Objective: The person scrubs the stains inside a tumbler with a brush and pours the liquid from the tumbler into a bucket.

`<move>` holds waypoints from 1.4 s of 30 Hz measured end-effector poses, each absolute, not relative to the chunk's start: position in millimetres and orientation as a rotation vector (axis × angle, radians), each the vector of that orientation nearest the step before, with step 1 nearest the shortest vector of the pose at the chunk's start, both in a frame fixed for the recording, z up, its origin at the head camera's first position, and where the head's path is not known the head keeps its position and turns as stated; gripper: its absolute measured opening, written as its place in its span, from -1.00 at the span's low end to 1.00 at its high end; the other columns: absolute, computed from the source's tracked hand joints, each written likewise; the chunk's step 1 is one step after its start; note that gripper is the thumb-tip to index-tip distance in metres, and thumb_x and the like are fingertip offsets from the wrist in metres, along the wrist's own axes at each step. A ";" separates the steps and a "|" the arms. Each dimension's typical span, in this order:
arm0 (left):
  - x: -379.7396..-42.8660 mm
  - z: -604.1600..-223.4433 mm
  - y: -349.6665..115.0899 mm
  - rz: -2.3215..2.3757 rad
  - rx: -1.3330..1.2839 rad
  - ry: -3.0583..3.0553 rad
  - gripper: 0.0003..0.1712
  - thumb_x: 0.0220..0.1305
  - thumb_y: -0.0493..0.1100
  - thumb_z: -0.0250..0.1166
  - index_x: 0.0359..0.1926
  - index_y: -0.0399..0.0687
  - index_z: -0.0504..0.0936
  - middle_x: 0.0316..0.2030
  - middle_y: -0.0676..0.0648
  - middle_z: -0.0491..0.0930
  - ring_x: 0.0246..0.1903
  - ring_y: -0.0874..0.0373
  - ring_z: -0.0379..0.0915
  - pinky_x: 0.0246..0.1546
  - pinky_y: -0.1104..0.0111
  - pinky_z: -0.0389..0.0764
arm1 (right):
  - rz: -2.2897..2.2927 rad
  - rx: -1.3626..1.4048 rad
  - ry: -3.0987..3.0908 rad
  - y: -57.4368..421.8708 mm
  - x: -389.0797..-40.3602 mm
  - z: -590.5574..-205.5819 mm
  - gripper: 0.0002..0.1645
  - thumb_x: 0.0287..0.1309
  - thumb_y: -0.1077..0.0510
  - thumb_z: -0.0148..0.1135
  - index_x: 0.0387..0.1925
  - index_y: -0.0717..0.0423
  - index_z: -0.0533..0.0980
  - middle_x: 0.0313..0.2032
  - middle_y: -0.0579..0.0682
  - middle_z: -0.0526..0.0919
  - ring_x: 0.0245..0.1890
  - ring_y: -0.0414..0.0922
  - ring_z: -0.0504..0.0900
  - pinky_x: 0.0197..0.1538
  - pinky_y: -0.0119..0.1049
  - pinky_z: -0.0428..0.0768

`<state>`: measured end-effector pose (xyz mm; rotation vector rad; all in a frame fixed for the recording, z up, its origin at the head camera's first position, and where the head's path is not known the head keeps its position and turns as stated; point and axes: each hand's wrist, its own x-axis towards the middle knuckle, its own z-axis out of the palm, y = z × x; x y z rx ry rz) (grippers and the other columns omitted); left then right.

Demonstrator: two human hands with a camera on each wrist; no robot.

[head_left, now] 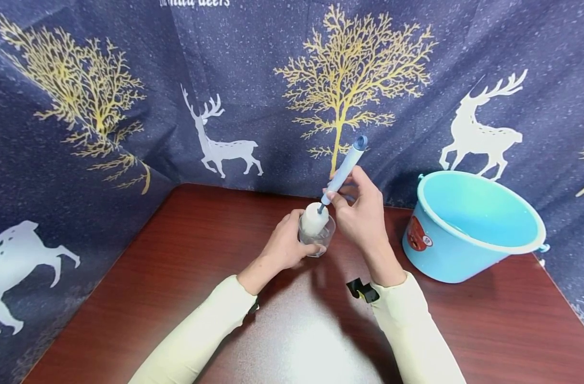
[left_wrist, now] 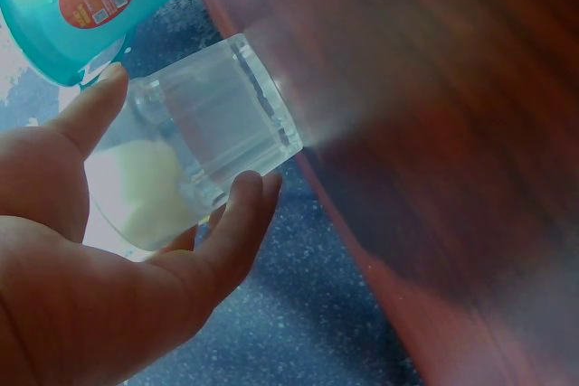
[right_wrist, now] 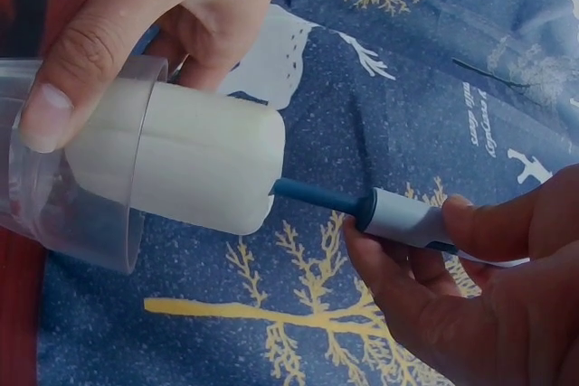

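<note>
My left hand (head_left: 284, 242) grips a clear glass (left_wrist: 217, 115), thumb on one side and fingers on the other. The glass has a thick base, which is close to the tabletop in the left wrist view. My right hand (head_left: 364, 216) pinches the pale blue handle (head_left: 344, 172) of a cup brush between thumb and fingers. A dark blue stem joins that handle to a white sponge head (right_wrist: 199, 155). Part of the sponge is inside the glass, and its stem end sticks out past the rim. The handle tilts up and to the right in the head view.
A light blue bucket (head_left: 464, 261) with a red label stands on the right of the reddish-brown table (head_left: 186, 245). Behind the table hangs a dark blue cloth (head_left: 253, 69) printed with white deer and yellow trees.
</note>
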<state>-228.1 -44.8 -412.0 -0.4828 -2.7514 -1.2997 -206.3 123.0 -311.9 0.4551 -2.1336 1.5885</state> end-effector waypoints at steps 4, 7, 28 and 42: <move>-228.3 -412.1 -44.5 -1.285 -0.485 -2.749 0.04 0.01 0.00 0.74 0.41 -0.22 0.38 0.19 -0.21 0.58 0.19 -0.10 0.53 0.26 0.09 0.55 | 1.576 0.455 -2.141 122.7 -205.3 -311.5 -0.65 0.31 0.51 0.28 0.08 0.24 0.56 -0.04 0.25 0.67 0.01 0.09 0.79 0.06 -0.24 0.73; -227.4 -411.0 -44.7 -1.283 -0.484 -2.752 0.04 0.01 0.00 0.74 0.41 -0.22 0.38 0.19 -0.22 0.58 0.18 -0.11 0.53 0.26 0.08 0.54 | 1.569 0.453 -2.141 122.5 -204.7 -311.2 -0.64 0.30 0.52 0.28 0.06 0.23 0.56 -0.06 0.19 0.69 0.00 0.06 0.79 0.03 -0.24 0.74; -227.0 -409.3 -43.8 -1.286 -0.495 -2.747 -0.01 0.02 -0.02 0.74 0.37 -0.21 0.41 0.20 -0.19 0.59 0.20 -0.10 0.54 0.27 0.09 0.54 | 1.381 0.547 -2.110 119.1 -205.2 -309.4 -0.55 0.13 0.62 0.33 -0.01 0.21 0.64 -0.11 0.14 0.71 -0.15 -0.06 0.74 -0.12 -0.18 0.75; -227.2 -409.4 -43.1 -1.270 -0.469 -2.769 0.04 0.02 -0.02 0.74 0.42 -0.21 0.38 0.27 -0.22 0.56 0.25 -0.12 0.52 0.32 0.09 0.52 | 1.292 0.591 -2.115 120.0 -204.3 -308.4 -0.48 0.14 0.59 0.35 0.08 0.15 0.68 -0.12 0.05 0.70 -0.22 -0.15 0.65 -0.18 -0.22 0.69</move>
